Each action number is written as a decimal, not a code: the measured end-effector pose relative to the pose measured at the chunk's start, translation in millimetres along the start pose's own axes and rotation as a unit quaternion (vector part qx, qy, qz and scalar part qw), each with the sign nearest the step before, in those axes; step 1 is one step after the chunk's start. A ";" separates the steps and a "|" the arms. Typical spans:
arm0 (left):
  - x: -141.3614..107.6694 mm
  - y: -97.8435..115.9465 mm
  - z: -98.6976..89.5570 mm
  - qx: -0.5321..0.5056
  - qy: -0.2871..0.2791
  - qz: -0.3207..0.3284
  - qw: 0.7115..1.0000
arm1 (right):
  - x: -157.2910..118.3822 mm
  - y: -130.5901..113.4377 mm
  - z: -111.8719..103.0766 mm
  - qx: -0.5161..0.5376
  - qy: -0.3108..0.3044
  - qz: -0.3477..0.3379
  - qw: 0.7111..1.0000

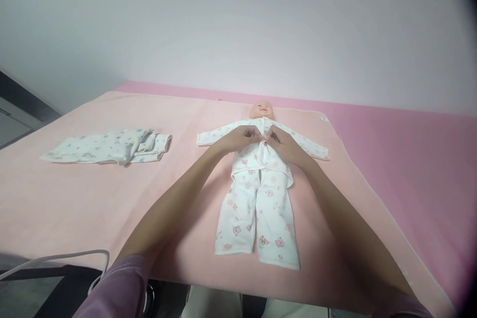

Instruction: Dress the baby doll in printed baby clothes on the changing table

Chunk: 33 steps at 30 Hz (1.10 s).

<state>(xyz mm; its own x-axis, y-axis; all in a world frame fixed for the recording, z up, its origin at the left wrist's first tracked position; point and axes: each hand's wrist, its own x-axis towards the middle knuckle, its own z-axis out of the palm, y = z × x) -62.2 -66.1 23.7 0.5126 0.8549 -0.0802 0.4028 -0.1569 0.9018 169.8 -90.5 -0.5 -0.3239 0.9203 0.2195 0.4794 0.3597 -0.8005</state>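
Note:
A baby doll (262, 109) lies on its back, dressed in a white long-sleeved top (250, 161) and white trousers (238, 213), both printed with small pink figures. Its sleeves spread out to either side. My left hand (242, 137) and my right hand (283, 143) meet at the chest, on the front opening of the top. Both hands have their fingers bent and pinched on the cloth edges there. The fastening between the fingertips is too small to make out.
On the left lies a folded set of white clothes (108, 146) with a green-blue print. A peach sheet (179, 109) covers the surface, over a brighter pink cover (402, 159) on the right. A pale wall (238, 25) rises behind. A white cable (67, 256) runs at lower left.

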 end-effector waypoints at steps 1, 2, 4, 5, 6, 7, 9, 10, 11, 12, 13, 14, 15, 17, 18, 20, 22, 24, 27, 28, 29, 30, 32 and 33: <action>-0.5 1.8 1.2 0.004 0.007 0.005 1.000 | 0.3 0.6 0.4 -0.003 0.000 -0.001 1.000; -1.1 3.7 2.6 0.012 0.014 0.011 1.000 | 0.6 1.4 0.5 -0.003 -0.001 -0.002 1.000; -2.0 7.1 5.5 0.033 0.032 0.023 0.999 | 1.1 3.0 0.3 -0.002 -0.005 -0.001 1.000; -2.5 8.5 6.8 0.045 0.039 0.027 0.998 | 1.2 3.5 0.1 -0.001 -0.004 0.001 1.000; -2.9 9.7 7.8 0.055 0.044 0.029 0.997 | 1.3 3.7 0.0 -0.001 -0.002 0.003 1.000; -3.3 10.6 8.4 0.062 0.047 0.030 0.996 | 1.2 3.7 -0.1 -0.002 0.000 0.005 1.000; -4.1 11.8 8.4 0.069 0.046 0.030 0.996 | 1.1 3.0 0.1 -0.006 0.000 0.002 1.000; -4.5 12.0 7.8 0.068 0.042 0.028 0.996 | 1.0 2.5 0.2 -0.009 -0.001 -0.001 1.000; -4.8 12.1 6.8 0.063 0.036 0.025 0.997 | 0.9 1.9 0.4 -0.013 -0.004 -0.004 1.000; -5.1 11.9 5.7 0.056 0.028 0.022 0.998 | 0.8 1.3 0.6 -0.016 -0.005 -0.006 1.000; -5.3 11.7 4.5 0.047 0.020 0.018 0.999 | 0.7 0.9 0.8 -0.016 -0.005 -0.006 1.000; -5.5 11.3 3.4 0.039 0.013 0.014 0.999 | 0.5 0.5 0.8 -0.013 -0.005 -0.004 1.000; -5.5 10.9 2.4 0.033 0.008 0.012 0.999 | 0.4 0.2 0.7 -0.010 -0.005 -0.002 1.000; -5.3 9.9 0.9 0.030 0.004 0.010 0.999 | 0.1 -0.4 -0.1 -0.005 -0.007 0.002 1.000; -5.1 9.3 0.4 0.031 0.003 0.010 0.999 | -0.1 -0.7 -0.8 -0.003 -0.010 0.006 1.000; -4.4 7.6 -0.5 0.032 -0.001 0.008 0.999 | -0.4 -1.2 -2.7 0.006 -0.020 0.014 1.000; -3.5 5.6 -1.1 0.031 -0.007 0.005 0.999 | -0.3 -1.2 -4.5 0.026 -0.031 0.020 0.999; -2.8 3.9 -1.1 0.033 -0.005 0.006 0.999 | 0.2 -0.6 -5.5 0.049 -0.044 0.023 0.998; -2.1 2.7 0.1 0.045 0.011 0.010 0.999 | 1.3 0.9 -5.0 0.064 -0.050 0.026 0.996; -2.0 2.7 0.6 0.049 0.017 0.011 0.999 | 1.6 1.3 -4.5 0.063 -0.046 0.022 0.997; -1.9 2.8 1.1 0.053 0.021 0.009 0.998 | 1.7 1.5 -3.9 0.060 -0.041 0.018 0.997; -1.9 3.0 1.5 0.056 0.023 0.006 0.998 | 1.7 1.6 -3.4 0.055 -0.035 0.014 0.998; -1.7 3.5 2.0 0.064 0.022 -0.002 0.998 | 1.2 1.6 -3.0 0.042 -0.029 0.014 0.999; -1.6 3.7 2.1 0.070 0.022 -0.004 0.997 | 0.8 1.6 -3.1 0.036 -0.027 0.018 0.999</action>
<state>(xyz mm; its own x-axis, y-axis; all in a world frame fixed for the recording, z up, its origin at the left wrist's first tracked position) -60.0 -69.1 26.3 0.4769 0.8764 -0.0661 0.5103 -0.2149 0.8327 172.9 -88.7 0.1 -0.3522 0.9220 0.1610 0.4321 0.3128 -0.8458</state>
